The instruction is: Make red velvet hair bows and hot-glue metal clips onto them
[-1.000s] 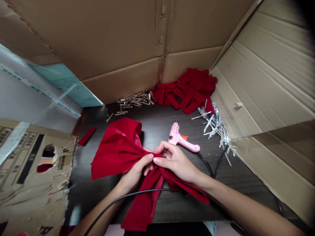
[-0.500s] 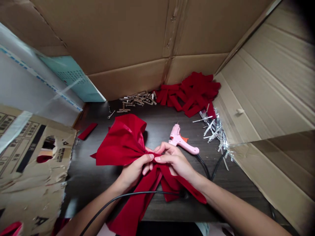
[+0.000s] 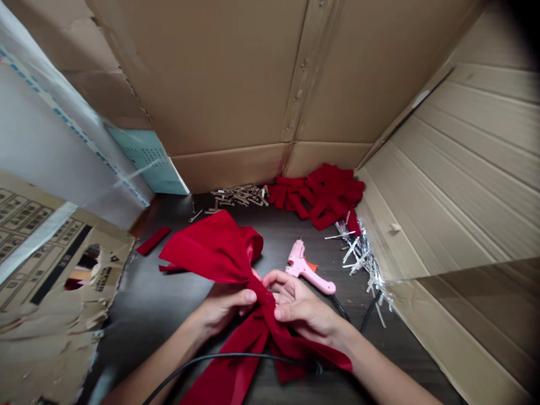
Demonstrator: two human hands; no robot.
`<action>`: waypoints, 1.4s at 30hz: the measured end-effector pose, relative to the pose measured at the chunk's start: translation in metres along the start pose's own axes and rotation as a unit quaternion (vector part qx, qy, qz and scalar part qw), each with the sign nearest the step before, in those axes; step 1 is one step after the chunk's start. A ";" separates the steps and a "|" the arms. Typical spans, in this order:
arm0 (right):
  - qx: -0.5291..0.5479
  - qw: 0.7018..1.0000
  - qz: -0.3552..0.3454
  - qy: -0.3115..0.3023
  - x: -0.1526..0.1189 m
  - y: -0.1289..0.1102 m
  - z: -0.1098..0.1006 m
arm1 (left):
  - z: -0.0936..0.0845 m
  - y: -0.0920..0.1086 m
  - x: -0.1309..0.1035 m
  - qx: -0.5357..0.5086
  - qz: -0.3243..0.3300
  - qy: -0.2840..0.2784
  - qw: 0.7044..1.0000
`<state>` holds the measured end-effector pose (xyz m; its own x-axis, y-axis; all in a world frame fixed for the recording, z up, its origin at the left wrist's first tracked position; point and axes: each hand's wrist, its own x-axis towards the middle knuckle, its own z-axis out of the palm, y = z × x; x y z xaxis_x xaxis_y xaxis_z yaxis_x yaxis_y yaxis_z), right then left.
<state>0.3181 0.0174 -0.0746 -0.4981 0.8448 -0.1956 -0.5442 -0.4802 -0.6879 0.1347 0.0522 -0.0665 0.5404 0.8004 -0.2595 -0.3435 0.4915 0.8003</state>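
Note:
A large red fabric bow [image 3: 211, 250] lies between my hands, its loops to the upper left and its long tails hanging toward the table's front edge. My left hand [image 3: 230, 306] grips the gathered middle from the left, thumb on top and the other fingers mostly hidden beneath. From the right, my right hand [image 3: 299, 306] holds the same gathered part, thumb on the cloth and fingers curled. Just beyond my right hand a pink glue gun [image 3: 306, 267] with an orange trigger rests on the dark table [image 3: 156, 292].
Metal clips [image 3: 242, 194] and a pile of red fabric strips [image 3: 333, 194] lie along the back cardboard wall [image 3: 228, 84]. Silvery twist ties [image 3: 365, 259] sit at the right. One red strip [image 3: 153, 241] lies at the left. A black cable [image 3: 202, 356] crosses in front over the tails.
The view has tilted upward, so the scene sits lower. My hands have moved slightly apart, showing more of the bow's middle, and the bow has turned a little.

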 end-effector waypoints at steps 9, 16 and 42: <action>-0.375 0.902 -0.159 0.146 -0.001 -0.018 -0.012 | 0.001 0.001 0.001 -0.009 0.034 0.024 0.999; -0.595 0.682 -0.423 0.031 -0.001 -0.017 -0.003 | -0.003 -0.006 0.007 0.029 0.056 0.044 0.997; -0.425 0.877 -0.196 0.105 0.000 -0.008 0.018 | 0.006 -0.001 0.004 0.066 0.058 0.038 0.995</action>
<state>0.3100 0.0169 -0.0565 -0.2015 0.9732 0.1105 0.0986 0.1323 -0.9863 0.1422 0.0531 -0.0646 0.4411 0.8754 -0.1978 -0.2929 0.3487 0.8903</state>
